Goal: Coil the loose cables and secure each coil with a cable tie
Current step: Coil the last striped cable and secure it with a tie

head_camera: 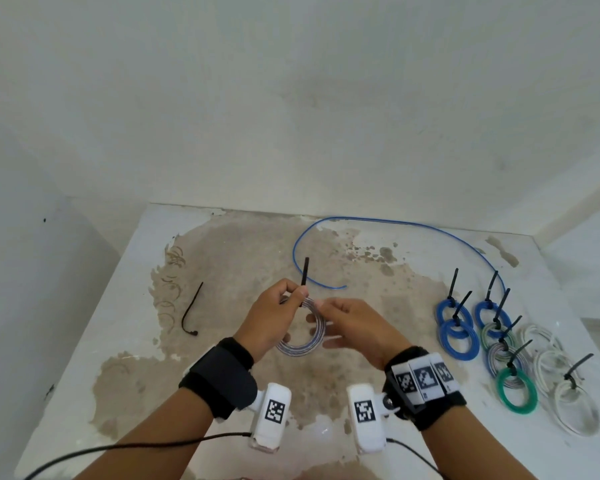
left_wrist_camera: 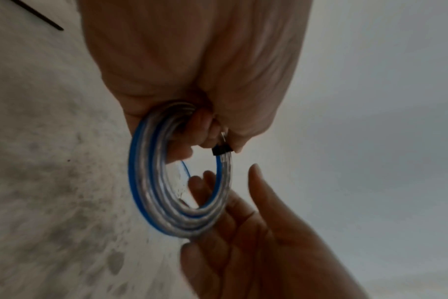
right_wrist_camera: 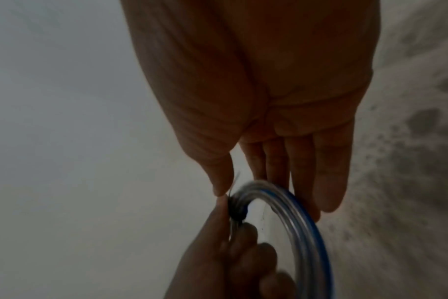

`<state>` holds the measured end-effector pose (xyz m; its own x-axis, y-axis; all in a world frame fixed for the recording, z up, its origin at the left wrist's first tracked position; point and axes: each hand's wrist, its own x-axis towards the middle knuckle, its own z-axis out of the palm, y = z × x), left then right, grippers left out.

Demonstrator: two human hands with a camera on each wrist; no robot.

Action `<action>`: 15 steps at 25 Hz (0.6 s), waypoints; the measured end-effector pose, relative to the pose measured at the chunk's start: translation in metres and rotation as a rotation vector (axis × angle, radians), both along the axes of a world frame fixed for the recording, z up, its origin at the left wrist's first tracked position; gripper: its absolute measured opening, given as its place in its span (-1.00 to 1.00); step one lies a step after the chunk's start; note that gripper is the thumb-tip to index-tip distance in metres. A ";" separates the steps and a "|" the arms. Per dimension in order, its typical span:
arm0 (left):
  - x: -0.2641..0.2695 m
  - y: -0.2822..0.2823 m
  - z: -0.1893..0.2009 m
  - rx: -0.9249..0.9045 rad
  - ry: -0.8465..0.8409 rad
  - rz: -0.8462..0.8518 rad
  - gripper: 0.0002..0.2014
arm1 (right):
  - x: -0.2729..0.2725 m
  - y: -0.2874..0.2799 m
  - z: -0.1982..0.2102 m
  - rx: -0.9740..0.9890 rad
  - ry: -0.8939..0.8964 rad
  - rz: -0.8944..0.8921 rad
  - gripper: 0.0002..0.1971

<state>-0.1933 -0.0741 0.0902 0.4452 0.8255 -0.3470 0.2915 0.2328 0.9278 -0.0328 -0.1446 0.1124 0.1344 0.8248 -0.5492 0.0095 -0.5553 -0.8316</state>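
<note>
So the grey-and-blue coil [head_camera: 303, 336] was held in the air between both hands, above the stained table [head_camera: 222, 258], ring plane roughly upright and edge-on to the left wrist view. A black cable tie [head_camera: 305, 277] was seen wrapped over the top of the ring, its tail pointing up and away from the person; its square head [left_wrist_camera: 221, 150] sat on the inner right side of the coil [left_wrist_camera: 177, 194]. The tie's long axis was thus crossed with the strands, as needed for cinching.

The left hand [head_camera: 274, 315] was closed on the tie tail and the coil top, thumb and fingers pinching. The right hand [head_camera: 352, 323] was mostly extended, fingers straight behind the ring, thumb tip [right_wrist_camera: 221, 188] touching the coil [right_wrist_camera: 294, 204] at the tie; a firm pinch there could not be confirmed. Judged: the left hand was nearer the tail, so the pull would fall to it, upward, with the right bracing.

Further out: one loose blue cable [head_camera: 395, 225] lay beyond, a spare tie [head_camera: 191, 311] to the left, tied coils [head_camera: 492, 341] grouped to the right
</note>
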 end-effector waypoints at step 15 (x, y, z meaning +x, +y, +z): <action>-0.032 0.024 0.012 -0.411 -0.327 -0.029 -0.75 | -0.003 -0.001 -0.013 0.115 0.398 -0.246 -0.76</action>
